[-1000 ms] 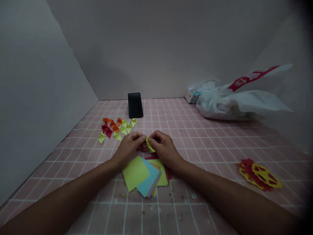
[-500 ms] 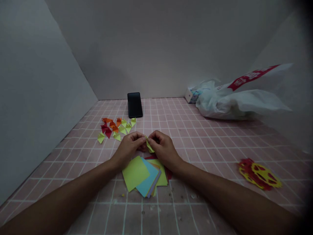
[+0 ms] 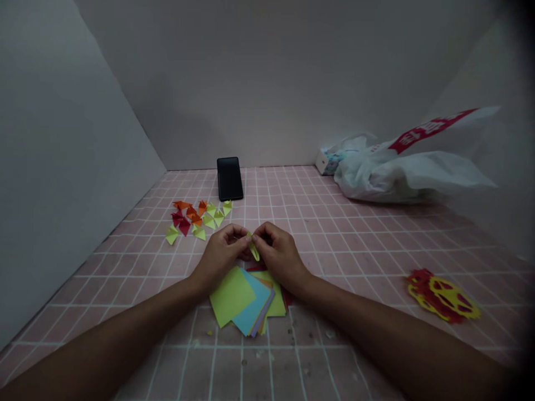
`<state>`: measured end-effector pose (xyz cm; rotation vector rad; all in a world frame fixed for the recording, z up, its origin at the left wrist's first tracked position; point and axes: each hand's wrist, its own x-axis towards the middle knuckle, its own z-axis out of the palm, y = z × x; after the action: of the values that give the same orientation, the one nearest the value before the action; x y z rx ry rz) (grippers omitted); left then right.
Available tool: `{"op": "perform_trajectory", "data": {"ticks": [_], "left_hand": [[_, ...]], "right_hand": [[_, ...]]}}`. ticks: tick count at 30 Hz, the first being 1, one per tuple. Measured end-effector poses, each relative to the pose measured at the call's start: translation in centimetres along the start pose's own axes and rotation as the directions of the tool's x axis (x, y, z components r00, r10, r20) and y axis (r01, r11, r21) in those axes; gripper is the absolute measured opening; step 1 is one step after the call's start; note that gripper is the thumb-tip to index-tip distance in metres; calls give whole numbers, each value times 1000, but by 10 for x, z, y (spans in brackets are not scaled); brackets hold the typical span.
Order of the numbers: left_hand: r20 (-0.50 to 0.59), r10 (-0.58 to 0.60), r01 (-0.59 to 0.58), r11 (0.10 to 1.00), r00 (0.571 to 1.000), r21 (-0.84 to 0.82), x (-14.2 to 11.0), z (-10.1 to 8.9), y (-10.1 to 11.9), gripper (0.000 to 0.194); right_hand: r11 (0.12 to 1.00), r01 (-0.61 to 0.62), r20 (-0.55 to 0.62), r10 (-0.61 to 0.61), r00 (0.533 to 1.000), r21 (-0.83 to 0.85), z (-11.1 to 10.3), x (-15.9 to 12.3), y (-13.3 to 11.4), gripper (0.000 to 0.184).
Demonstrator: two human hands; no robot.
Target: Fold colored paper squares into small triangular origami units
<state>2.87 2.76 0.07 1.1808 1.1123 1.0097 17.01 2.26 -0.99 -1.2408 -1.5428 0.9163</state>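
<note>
A small folded piece of yellow-green paper (image 3: 254, 253) is sitting between the fingertips of two bare hands, near the middle of the view. Its upper end is lying between the two thumb tips, and its narrow lower end is poking out below them, slanting down toward the viewer. The left hand (image 3: 223, 250) is pinching the paper from the left, its fingers curling in behind the thumb; the right hand (image 3: 279, 252) is gripping it from the right, thumb and bent forefinger closing on it. The farther fingertips are partly hiding behind the thumbs. Just below the hands, a fanned stack of square paper sheets (image 3: 231, 298) is lying flat, showing yellow-green, blue, purple, orange and red. Beyond the left hand, a cluster of folded paper pieces (image 3: 184, 226) in orange, red and yellow-green is resting on the pink tablecloth (image 3: 334, 239) with its white grid. Behind these, a black phone (image 3: 229, 179) is leaning back near the wall (image 3: 267, 83). At far right, red and yellow cut-outs (image 3: 432, 292) are overlapping; beyond them, a white plastic bag (image 3: 371, 181) with red print is slumping beside a small box (image 3: 324, 162).
</note>
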Motion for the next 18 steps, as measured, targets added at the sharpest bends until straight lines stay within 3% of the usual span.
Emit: {"op": "perform_trajectory", "data": {"ticks": [18], "left_hand": [[25, 3, -1, 997, 1000, -73, 1, -2, -7, 18]], "right_hand": [[1000, 29, 0, -29, 1000, -1, 1, 0, 0, 12]]}}
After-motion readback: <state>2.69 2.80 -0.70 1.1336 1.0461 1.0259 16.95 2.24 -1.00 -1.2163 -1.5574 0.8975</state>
